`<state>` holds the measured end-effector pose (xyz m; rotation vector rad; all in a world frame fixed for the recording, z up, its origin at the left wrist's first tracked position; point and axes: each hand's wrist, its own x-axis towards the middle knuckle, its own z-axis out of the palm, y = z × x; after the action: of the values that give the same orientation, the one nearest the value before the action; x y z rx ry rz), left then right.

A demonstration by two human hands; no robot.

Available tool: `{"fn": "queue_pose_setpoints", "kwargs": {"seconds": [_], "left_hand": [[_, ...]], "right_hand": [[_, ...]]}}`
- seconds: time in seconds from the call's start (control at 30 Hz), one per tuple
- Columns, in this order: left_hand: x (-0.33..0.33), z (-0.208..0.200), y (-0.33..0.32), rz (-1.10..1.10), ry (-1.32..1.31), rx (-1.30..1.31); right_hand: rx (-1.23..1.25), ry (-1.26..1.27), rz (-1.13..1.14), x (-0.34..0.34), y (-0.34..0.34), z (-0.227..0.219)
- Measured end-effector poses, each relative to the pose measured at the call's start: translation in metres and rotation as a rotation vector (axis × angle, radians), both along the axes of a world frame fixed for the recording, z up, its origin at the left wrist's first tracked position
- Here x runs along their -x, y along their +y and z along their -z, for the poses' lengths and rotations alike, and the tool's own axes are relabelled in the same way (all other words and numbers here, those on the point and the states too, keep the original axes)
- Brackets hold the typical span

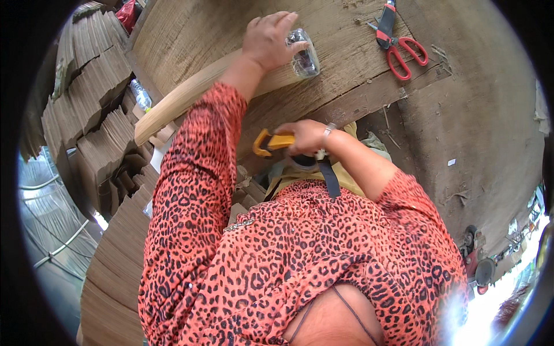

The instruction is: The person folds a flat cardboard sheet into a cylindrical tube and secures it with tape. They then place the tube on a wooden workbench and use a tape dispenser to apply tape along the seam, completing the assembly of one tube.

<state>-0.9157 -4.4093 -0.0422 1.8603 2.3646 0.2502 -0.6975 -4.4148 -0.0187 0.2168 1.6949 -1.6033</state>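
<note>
A long pale bundle [193, 95], like flat wood or card strips, lies aslant on the wooden table. Clear shiny plastic or tape [309, 62] wraps its right end. Over the bundle near that end is my left hand [268, 40], its thumb on the wrapping and its fingers reaching across the far side. Closer to my body, my right hand [309, 138] closes around a yellow tool [264, 144] that looks like a tape dispenser. A dark round part shows under this hand, and a black strip hangs below; motion blurs the details.
Red-handled scissors [407, 57] lie on the wooden table [340, 37] at the far right. Tall stacks of brown cardboard [92, 81] stand along the left, with a plastic bottle [140, 95] beside them. Bits of scrap lie on the brown surface to the right.
</note>
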Motion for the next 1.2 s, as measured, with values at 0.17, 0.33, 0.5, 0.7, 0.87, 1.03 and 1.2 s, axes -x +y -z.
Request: {"fn": "queue_pose_setpoints", "kwargs": {"seconds": [0.17,0.33,0.5,0.7,0.87,1.03,1.2], "left_hand": [[-0.044,-0.013,-0.043,0.168,0.1,0.146],[-0.034,-0.008,-0.086,0.055,0.091,0.141],[-0.016,0.004,-0.173,-0.203,0.128,0.166],[0.013,-0.012,-0.315,-0.787,0.312,0.211],[0.019,0.042,-0.38,-1.686,-0.514,-0.298],[-0.011,0.062,-0.345,-1.508,-1.271,-0.624],[-0.017,0.02,-0.291,-1.28,-1.319,-0.945]], "right_hand": [[-0.076,-0.093,0.284,-0.091,0.045,0.032],[-0.242,-0.09,0.706,-0.114,0.086,0.028],[-0.484,0.127,1.23,-0.096,0.086,0.112],[-0.07,-0.053,1.45,-0.062,0.089,0.163],[-0.475,-0.039,1.291,-0.088,0.101,0.203],[-1.289,0.007,0.852,-0.084,0.114,0.154],[-1.13,0.456,0.695,-0.015,0.117,0.123]]}}
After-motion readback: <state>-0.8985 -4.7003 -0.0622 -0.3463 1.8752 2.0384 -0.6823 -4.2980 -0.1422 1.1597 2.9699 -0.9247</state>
